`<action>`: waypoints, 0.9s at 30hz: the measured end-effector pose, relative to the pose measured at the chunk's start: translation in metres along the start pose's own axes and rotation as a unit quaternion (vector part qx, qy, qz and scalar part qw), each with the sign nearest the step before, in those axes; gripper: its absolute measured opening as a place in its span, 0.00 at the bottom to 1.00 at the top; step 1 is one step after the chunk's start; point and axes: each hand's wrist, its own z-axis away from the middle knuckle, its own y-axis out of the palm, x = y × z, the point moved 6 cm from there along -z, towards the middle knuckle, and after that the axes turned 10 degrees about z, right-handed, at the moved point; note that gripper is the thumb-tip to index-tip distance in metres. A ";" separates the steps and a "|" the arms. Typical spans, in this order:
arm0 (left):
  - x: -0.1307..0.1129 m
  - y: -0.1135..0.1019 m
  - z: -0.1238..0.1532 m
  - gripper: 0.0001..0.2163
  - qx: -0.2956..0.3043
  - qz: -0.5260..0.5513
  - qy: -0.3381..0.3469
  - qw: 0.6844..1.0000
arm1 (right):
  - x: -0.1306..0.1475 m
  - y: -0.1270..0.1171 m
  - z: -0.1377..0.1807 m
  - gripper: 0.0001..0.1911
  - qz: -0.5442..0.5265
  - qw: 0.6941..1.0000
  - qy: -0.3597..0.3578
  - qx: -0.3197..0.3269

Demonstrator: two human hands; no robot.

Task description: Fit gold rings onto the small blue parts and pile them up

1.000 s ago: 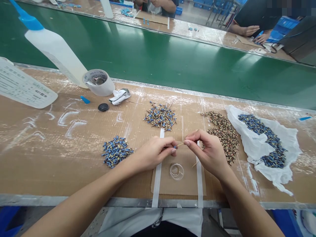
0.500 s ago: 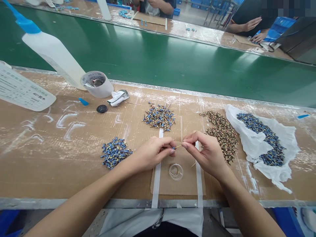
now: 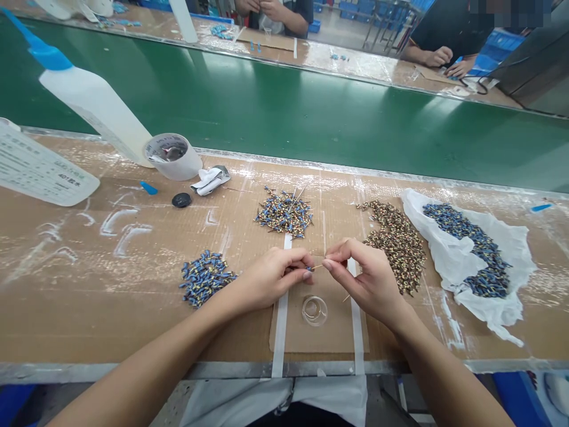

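My left hand [image 3: 282, 274] is closed in a pinch on a small blue piece [image 3: 309, 268], mostly hidden by the fingertips. Between thumb and forefinger, my right hand [image 3: 362, 270] grips a thin wooden stick [image 3: 317, 266], its tip at the blue piece. Whether the two touch cannot be made out. Below the hands a small clear cup [image 3: 315, 311] stands on a cardboard sheet [image 3: 320, 343] edged with white tape. Left of my left wrist lies a pile of blue pieces [image 3: 205, 279]. Small brassy pieces [image 3: 395, 246] are heaped beyond my right hand.
Ahead, a mixed pile of blue and brassy pieces [image 3: 284, 213] has thin sticks on it. White paper [image 3: 511, 237] at right bears more blue pieces. Glue bottles [image 3: 98, 112] and a tape roll [image 3: 191, 163] stand at left. Across the green belt [image 3: 267, 89] other people's hands [image 3: 438, 57] work.
The view has shifted slightly. Both my hands keep the same pinch, and the stick tip stays at the blue piece. Across the belt, one person's hands have moved lower.
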 end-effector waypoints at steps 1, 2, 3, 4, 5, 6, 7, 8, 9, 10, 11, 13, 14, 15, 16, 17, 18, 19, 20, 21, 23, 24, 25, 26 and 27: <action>0.000 0.000 0.000 0.07 0.001 0.002 -0.002 1.000 | 0.000 0.000 0.000 0.08 -0.006 1.000 0.001 0.001; 0.001 0.000 0.000 0.07 0.002 0.004 -0.003 1.000 | 0.000 0.000 0.000 0.08 -0.013 1.000 0.004 0.001; 0.001 0.000 0.000 0.06 0.003 0.007 -0.004 1.000 | 0.000 -0.001 0.000 0.08 -0.021 1.000 0.009 -0.001; 0.001 0.000 0.000 0.06 0.003 0.010 -0.004 1.000 | -0.001 -0.002 0.000 0.08 -0.031 0.999 0.017 -0.002; 0.001 -0.001 0.000 0.06 0.002 0.014 -0.003 1.000 | -0.003 -0.003 0.000 0.08 -0.042 0.999 0.026 -0.003; 0.001 -0.001 0.001 0.06 0.002 0.018 -0.002 1.000 | -0.004 -0.005 0.000 0.08 -0.055 0.998 0.036 -0.002; 0.001 -0.002 0.001 0.06 0.001 0.022 -0.001 1.000 | -0.006 -0.007 0.000 0.08 -0.070 0.997 0.045 0.001; 0.002 -0.002 0.001 0.06 -0.001 0.026 0.000 1.000 | -0.007 -0.009 0.001 0.08 -0.087 0.995 0.050 0.005; 0.002 -0.003 0.001 0.06 -0.002 0.030 0.001 1.000 | -0.007 -0.010 0.001 0.07 -0.105 0.993 0.050 0.013; 0.002 -0.003 0.001 0.06 -0.003 0.033 0.001 0.999 | -0.006 -0.011 0.000 0.07 -0.124 0.991 0.043 0.022; 0.002 -0.003 0.001 0.06 -0.003 0.034 0.001 0.999 | -0.004 -0.012 0.000 0.07 -0.142 0.989 0.031 0.034; 0.003 -0.004 0.001 0.06 -0.004 0.036 0.000 0.999 | 0.003 -0.012 -0.001 0.06 -0.163 0.984 -0.006 0.073; 0.003 -0.004 0.002 0.06 -0.005 0.039 0.000 0.999 | 0.006 -0.010 0.000 0.05 -0.164 0.981 -0.023 0.099; 0.004 -0.004 0.002 0.06 -0.007 0.044 0.001 0.999 | 0.009 -0.007 0.000 0.05 -0.162 0.978 -0.036 0.128; 0.004 -0.005 0.002 0.05 -0.010 0.048 0.003 0.999 | 0.011 -0.004 0.001 0.05 -0.159 0.973 -0.044 0.158; 0.005 -0.006 0.002 0.05 -0.013 0.052 0.004 0.999 | 0.013 0.000 0.002 0.05 -0.157 0.968 -0.047 0.188; 0.005 -0.006 0.002 0.05 -0.017 0.053 0.006 0.998 | 0.015 0.004 0.003 0.04 -0.156 0.963 -0.049 0.214; 0.005 -0.007 0.003 0.05 -0.020 0.051 0.006 0.998 | 0.016 0.007 0.005 0.04 -0.155 0.958 -0.050 0.235; 0.005 -0.007 0.003 0.05 -0.022 0.048 0.006 0.999 | 0.017 0.010 0.006 0.04 -0.152 0.954 -0.051 0.253; 0.005 -0.007 0.003 0.05 -0.023 0.043 0.006 0.999 | 0.017 0.012 0.007 0.04 -0.147 0.951 -0.052 0.266; 0.004 -0.007 0.003 0.05 -0.024 0.037 0.002 0.999 | 0.014 0.011 0.007 0.04 -0.128 0.951 -0.045 0.278; 0.005 -0.007 0.003 0.05 -0.024 0.040 -0.001 0.999 | 0.009 0.009 0.006 0.05 -0.111 0.956 -0.033 0.271; 0.005 -0.007 0.003 0.05 -0.023 0.046 -0.006 0.999 | 0.002 0.004 0.004 0.06 -0.088 0.964 -0.013 0.252; 0.006 -0.007 0.002 0.05 -0.022 0.055 -0.010 0.998 | -0.008 -0.003 0.001 0.07 -0.055 0.974 0.013 0.220; 0.007 -0.006 0.002 0.05 -0.021 0.063 -0.014 0.998 | -0.020 -0.013 -0.001 0.08 -0.013 0.983 0.047 0.176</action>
